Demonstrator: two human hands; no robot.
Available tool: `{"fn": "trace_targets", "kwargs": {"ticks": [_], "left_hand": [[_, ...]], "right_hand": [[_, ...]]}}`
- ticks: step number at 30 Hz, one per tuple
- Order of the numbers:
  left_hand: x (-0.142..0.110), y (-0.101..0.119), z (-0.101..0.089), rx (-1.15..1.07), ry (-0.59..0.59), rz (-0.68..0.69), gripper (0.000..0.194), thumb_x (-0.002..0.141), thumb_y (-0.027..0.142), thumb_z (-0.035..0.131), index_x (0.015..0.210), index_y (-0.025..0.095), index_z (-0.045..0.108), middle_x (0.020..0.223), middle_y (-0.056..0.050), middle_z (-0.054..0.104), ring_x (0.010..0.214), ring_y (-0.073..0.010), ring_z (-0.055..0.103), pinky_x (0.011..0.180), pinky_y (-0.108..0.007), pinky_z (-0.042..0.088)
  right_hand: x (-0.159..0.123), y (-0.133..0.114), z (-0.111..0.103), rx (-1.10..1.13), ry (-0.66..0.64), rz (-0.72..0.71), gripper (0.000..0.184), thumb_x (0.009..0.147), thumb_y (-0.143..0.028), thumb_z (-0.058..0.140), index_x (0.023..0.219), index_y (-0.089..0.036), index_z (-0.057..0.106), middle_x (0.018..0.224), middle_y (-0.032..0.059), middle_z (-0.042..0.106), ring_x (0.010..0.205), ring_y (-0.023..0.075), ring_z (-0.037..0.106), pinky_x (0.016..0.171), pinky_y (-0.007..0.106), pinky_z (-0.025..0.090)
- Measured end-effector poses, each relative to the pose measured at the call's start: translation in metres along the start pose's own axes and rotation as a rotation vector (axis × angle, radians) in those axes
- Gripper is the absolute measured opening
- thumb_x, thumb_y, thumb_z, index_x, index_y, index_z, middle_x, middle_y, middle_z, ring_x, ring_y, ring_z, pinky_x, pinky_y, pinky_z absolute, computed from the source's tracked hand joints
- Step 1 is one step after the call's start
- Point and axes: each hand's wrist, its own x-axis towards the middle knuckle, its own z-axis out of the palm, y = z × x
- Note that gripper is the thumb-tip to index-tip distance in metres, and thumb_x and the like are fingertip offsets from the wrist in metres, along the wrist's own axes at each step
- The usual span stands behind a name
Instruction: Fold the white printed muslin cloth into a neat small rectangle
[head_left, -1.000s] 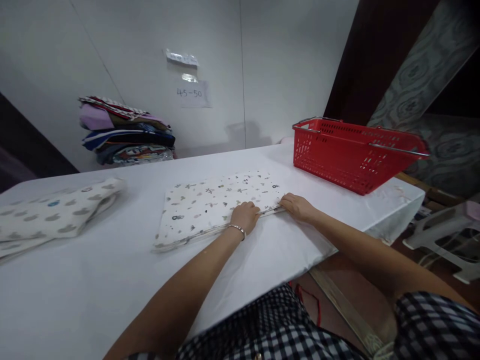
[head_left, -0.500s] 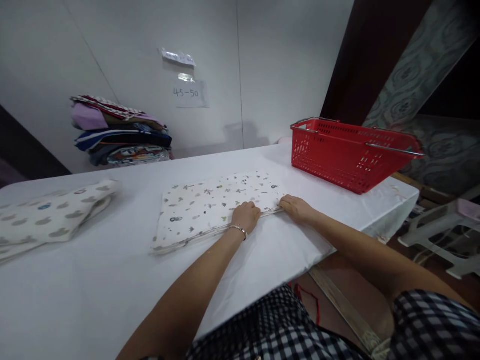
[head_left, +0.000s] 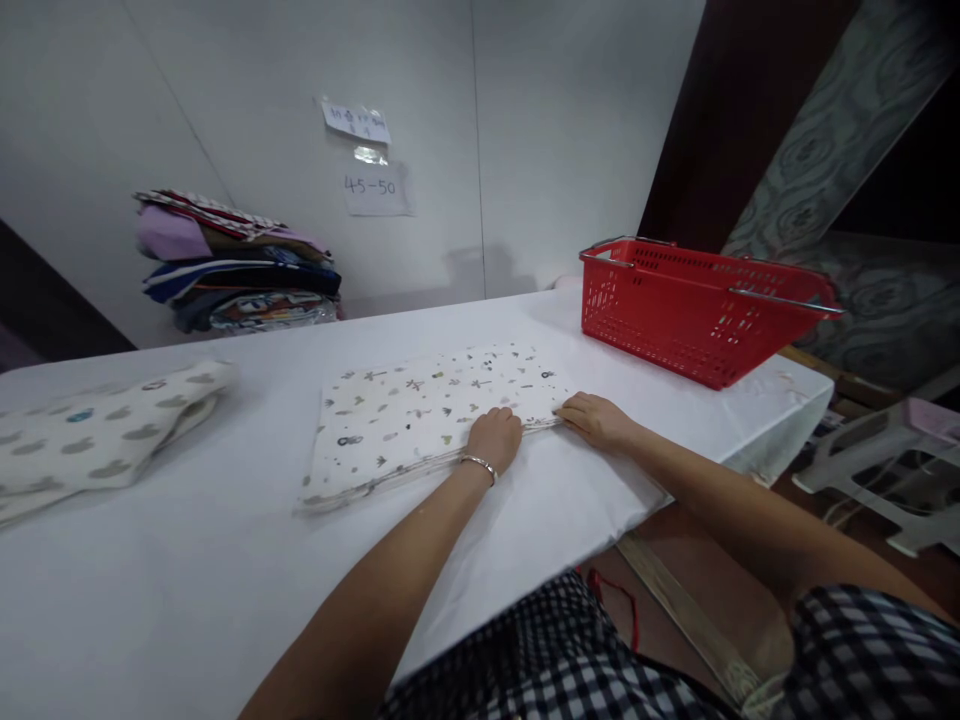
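A folded white cloth [head_left: 412,405] with small grey and green prints lies flat on the white-covered table [head_left: 225,570]. My left hand [head_left: 495,440], with a silver bracelet at the wrist, is closed on the cloth's near edge, right of its middle. At the cloth's near right corner, my right hand [head_left: 592,418] pinches the layered edge between thumb and fingers. The undersides of both hands and part of the edge are hidden.
A second folded cloth [head_left: 112,435] with grey apple-like shapes lies at the left. Behind the table is a stack of folded fabrics [head_left: 240,265]. A red basket [head_left: 690,320] stands at the back right, and a white plastic stool [head_left: 885,475] is beyond the table's right end.
The view has turned slightly, so everything sits a little further left. Both hands keep their hold on the cloth's near edge, and the cloth lies almost as before.
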Motion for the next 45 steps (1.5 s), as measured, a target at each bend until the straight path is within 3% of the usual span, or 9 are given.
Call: {"fn": "trace_targets", "kwargs": {"ticks": [10, 16, 22, 30, 37, 41, 45], "left_hand": [[-0.003, 0.001, -0.004, -0.045, -0.006, 0.003, 0.025, 0.091, 0.035, 0.045, 0.098, 0.018, 0.062, 0.102, -0.006, 0.06, 0.098, -0.0211, 0.052, 0.08, -0.033, 0.042], [0.0, 0.004, -0.006, -0.046, -0.043, -0.04, 0.027, 0.094, 0.03, 0.039, 0.095, 0.019, 0.063, 0.1, -0.007, 0.061, 0.097, -0.0203, 0.052, 0.08, -0.033, 0.041], [0.0, 0.006, -0.007, -0.031, -0.042, -0.047, 0.03, 0.094, 0.029, 0.036, 0.096, 0.017, 0.064, 0.098, -0.008, 0.061, 0.096, -0.0207, 0.053, 0.081, -0.033, 0.041], [0.0, 0.007, -0.003, 0.01, -0.035, -0.016, 0.027, 0.093, 0.025, 0.038, 0.096, 0.017, 0.064, 0.099, -0.008, 0.061, 0.099, -0.0214, 0.052, 0.081, -0.034, 0.04], [-0.002, 0.006, -0.001, 0.006, -0.026, 0.01, 0.022, 0.091, 0.029, 0.044, 0.096, 0.018, 0.063, 0.099, -0.008, 0.06, 0.099, -0.0221, 0.051, 0.081, -0.034, 0.04], [-0.005, 0.006, -0.004, -0.012, -0.026, 0.015, 0.017, 0.089, 0.028, 0.05, 0.096, 0.019, 0.062, 0.101, -0.008, 0.059, 0.099, -0.0222, 0.05, 0.081, -0.035, 0.04], [-0.006, 0.007, -0.001, -0.002, -0.001, 0.023, 0.019, 0.09, 0.022, 0.044, 0.094, 0.018, 0.063, 0.1, -0.008, 0.059, 0.098, -0.0222, 0.05, 0.08, -0.035, 0.04]], "right_hand": [[-0.002, 0.007, 0.003, 0.004, 0.012, 0.019, 0.032, 0.095, -0.021, 0.034, 0.114, -0.016, 0.059, 0.101, 0.011, 0.062, 0.093, 0.0212, 0.052, 0.081, 0.035, 0.043], [0.0, 0.009, -0.003, -0.023, -0.045, 0.061, 0.031, 0.094, -0.02, 0.036, 0.114, -0.016, 0.059, 0.104, 0.0101, 0.062, 0.094, 0.0207, 0.052, 0.08, 0.032, 0.041], [0.007, 0.013, -0.01, -0.098, -0.093, 0.159, 0.028, 0.092, -0.019, 0.037, 0.1, -0.015, 0.063, 0.095, 0.01, 0.062, 0.09, 0.0198, 0.052, 0.076, 0.029, 0.038], [0.002, 0.003, -0.01, -0.092, -0.118, 0.29, 0.026, 0.092, -0.021, 0.04, 0.106, -0.018, 0.061, 0.102, 0.0091, 0.059, 0.086, 0.017, 0.054, 0.068, 0.025, 0.036], [-0.002, 0.003, -0.009, -0.149, -0.132, 0.413, 0.029, 0.094, -0.028, 0.038, 0.113, -0.024, 0.06, 0.089, 0.0058, 0.062, 0.071, 0.0153, 0.056, 0.061, 0.024, 0.034], [-0.006, 0.003, -0.005, -0.07, -0.149, 0.433, 0.031, 0.094, -0.027, 0.037, 0.116, -0.025, 0.059, 0.091, 0.0052, 0.064, 0.075, 0.0158, 0.059, 0.065, 0.024, 0.038], [-0.008, 0.004, -0.002, 0.087, -0.118, 0.503, 0.032, 0.091, -0.022, 0.041, 0.114, -0.026, 0.062, 0.098, 0.0049, 0.066, 0.086, 0.0174, 0.061, 0.074, 0.026, 0.042]]}}
